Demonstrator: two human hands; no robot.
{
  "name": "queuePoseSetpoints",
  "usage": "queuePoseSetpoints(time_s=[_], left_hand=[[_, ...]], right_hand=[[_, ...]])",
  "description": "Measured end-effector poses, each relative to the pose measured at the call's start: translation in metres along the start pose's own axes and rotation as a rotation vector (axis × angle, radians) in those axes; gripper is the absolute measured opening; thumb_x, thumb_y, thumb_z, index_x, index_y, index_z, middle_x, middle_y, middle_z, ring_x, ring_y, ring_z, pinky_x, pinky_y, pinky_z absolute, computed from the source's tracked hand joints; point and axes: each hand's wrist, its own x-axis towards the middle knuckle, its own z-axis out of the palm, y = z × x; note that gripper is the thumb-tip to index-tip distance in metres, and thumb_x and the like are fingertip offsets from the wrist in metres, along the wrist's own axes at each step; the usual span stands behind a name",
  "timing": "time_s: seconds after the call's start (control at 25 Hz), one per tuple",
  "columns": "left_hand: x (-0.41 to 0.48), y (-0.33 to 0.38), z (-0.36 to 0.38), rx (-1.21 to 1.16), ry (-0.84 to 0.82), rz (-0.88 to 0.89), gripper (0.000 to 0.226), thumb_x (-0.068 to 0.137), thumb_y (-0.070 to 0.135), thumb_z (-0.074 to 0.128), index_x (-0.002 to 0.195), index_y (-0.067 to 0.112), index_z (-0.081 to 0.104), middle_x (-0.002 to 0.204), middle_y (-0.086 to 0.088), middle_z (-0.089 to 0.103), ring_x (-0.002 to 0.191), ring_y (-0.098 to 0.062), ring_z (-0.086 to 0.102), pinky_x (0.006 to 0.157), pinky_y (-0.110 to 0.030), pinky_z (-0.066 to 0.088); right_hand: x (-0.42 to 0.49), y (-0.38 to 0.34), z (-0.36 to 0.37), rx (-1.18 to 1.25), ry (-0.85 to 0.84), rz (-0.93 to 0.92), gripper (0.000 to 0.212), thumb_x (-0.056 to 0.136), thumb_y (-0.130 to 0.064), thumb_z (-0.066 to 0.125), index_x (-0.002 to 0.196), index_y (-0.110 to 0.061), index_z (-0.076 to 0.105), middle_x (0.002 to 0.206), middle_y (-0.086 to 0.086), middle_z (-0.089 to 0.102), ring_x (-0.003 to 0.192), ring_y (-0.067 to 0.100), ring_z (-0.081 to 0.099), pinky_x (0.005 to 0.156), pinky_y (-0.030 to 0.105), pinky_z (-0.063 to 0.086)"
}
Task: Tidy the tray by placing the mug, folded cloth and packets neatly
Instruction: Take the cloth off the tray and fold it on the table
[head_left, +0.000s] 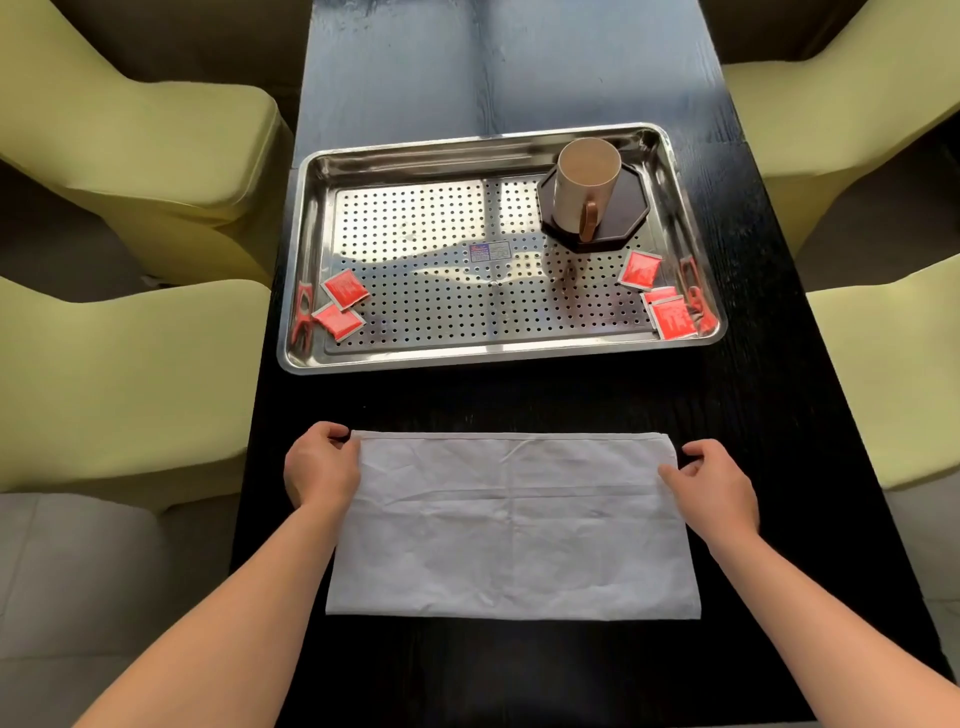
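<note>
- Cloth (514, 525), white and creased, lies flat on the near part of the dark table (467, 400), folded into a wide rectangle, apart from the tray.
- Left hand (321, 467) pinches the cloth's far left corner; its fingertips curl under and are hidden.
- Right hand (714, 480) sits at the far right corner, fingers bent onto the edge; whether it actually grips the fabric I cannot tell.
- Steel tray (498, 358), perforated, sits farther along the table.
- Mug (584, 187) stands upright on a dark octagonal coaster (631, 202) in the tray's far right corner, handle facing near.
- Two red packets (344, 288) lie overlapping at the tray's near left; three more (672, 317) lie at the near right, print unreadable.
- Red shapes on the tray walls look like reflections.
- Yellow-green chairs (156, 156) flank the table, cut off by the frame.
</note>
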Motion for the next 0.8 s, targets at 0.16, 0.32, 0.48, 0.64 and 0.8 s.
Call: queuePoseSetpoints(time_s=[0.16, 0.32, 0.48, 0.64, 0.8], left_hand=[[-0.023, -0.021, -0.012, -0.117, -0.034, -0.086, 0.027, 0.089, 0.025, 0.068, 0.114, 0.015, 0.069, 0.09, 0.004, 0.065, 0.09, -0.02, 0.062, 0.078, -0.035, 0.049], [-0.07, -0.068, -0.021, 0.015, -0.152, -0.091, 0.041, 0.09, 0.037, 0.065, 0.125, 0.016, 0.061, 0.091, 0.005, 0.062, 0.083, -0.017, 0.059, 0.071, -0.035, 0.046], [-0.109, -0.105, -0.03, 0.135, -0.243, -0.178, 0.056, 0.087, 0.048, 0.066, 0.131, 0.014, 0.054, 0.108, -0.005, 0.062, 0.09, -0.024, 0.061, 0.07, -0.036, 0.046], [-0.119, -0.115, -0.033, -0.066, -0.289, -0.246, 0.031, 0.085, 0.032, 0.074, 0.108, 0.016, 0.062, 0.093, -0.006, 0.068, 0.08, -0.026, 0.066, 0.072, -0.045, 0.057], [-0.117, -0.119, -0.038, -0.311, -0.331, -0.282, 0.012, 0.087, 0.019, 0.072, 0.087, 0.008, 0.069, 0.09, -0.018, 0.072, 0.08, -0.028, 0.068, 0.075, -0.051, 0.06]], right_hand=[[-0.024, 0.029, 0.0, 0.132, 0.037, -0.005, 0.041, 0.086, -0.028, 0.07, 0.124, -0.019, 0.06, 0.092, -0.008, 0.063, 0.088, 0.019, 0.061, 0.073, 0.038, 0.048], [-0.058, 0.069, 0.002, 0.149, 0.056, 0.091, 0.034, 0.084, -0.033, 0.072, 0.116, -0.025, 0.062, 0.082, -0.015, 0.063, 0.077, 0.006, 0.058, 0.069, 0.037, 0.05], [-0.092, 0.098, -0.001, 0.017, 0.009, 0.151, 0.028, 0.087, -0.046, 0.066, 0.107, -0.027, 0.064, 0.08, -0.02, 0.058, 0.072, 0.006, 0.055, 0.064, 0.032, 0.047], [-0.107, 0.097, -0.005, -0.026, -0.156, 0.128, 0.022, 0.086, -0.05, 0.066, 0.088, -0.028, 0.064, 0.08, -0.01, 0.067, 0.073, 0.014, 0.063, 0.067, 0.038, 0.054], [-0.115, 0.088, -0.003, 0.263, -0.202, 0.155, 0.016, 0.088, -0.027, 0.073, 0.08, -0.014, 0.067, 0.078, 0.009, 0.071, 0.073, 0.028, 0.071, 0.072, 0.05, 0.062]])
